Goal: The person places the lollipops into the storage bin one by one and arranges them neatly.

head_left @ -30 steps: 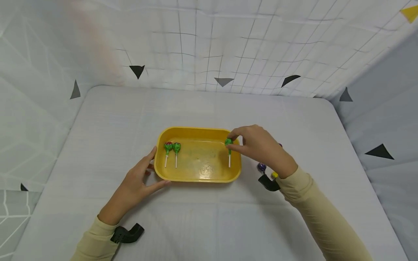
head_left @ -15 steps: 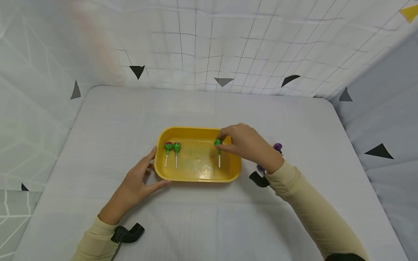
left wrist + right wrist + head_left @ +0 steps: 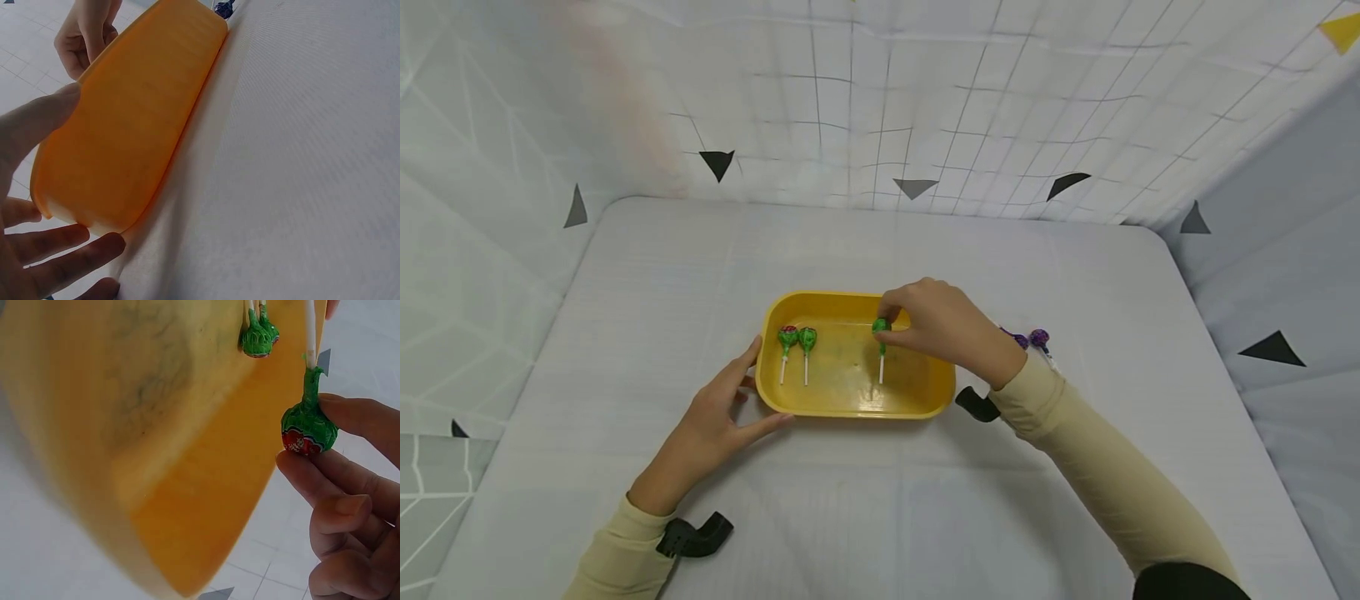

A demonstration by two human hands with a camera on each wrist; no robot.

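Note:
My right hand (image 3: 936, 321) pinches a green-wrapped lollipop (image 3: 882, 333) by its candy head, over the right half of a yellow tray (image 3: 951, 400). In the right wrist view, the held lollipop (image 3: 309, 425) shows a red patch on its wrapper. Its white stick points toward the person in the head view. Two more green lollipops (image 3: 807, 337) lie side by side in the tray's left part. My left hand (image 3: 711, 425) rests at the tray's left end, thumb on the near side. In the left wrist view, its fingers (image 3: 75, 265) are spread and fairly straight against the end wall.
Beyond my right wrist, purple-wrapped lollipops (image 3: 1039, 337) lie on the white-covered table (image 3: 850, 517), partly hidden by the arm. White patterned cloth (image 3: 880, 100) rises behind the table, with grey sheets at the sides. Black wrist mounts (image 3: 696, 536) stick out from the sleeves.
My right hand has moved left across the tray with the green lollipop, from its right rim toward the middle. More purple lollipops show behind the wrist. The left hand and tray have stayed put.

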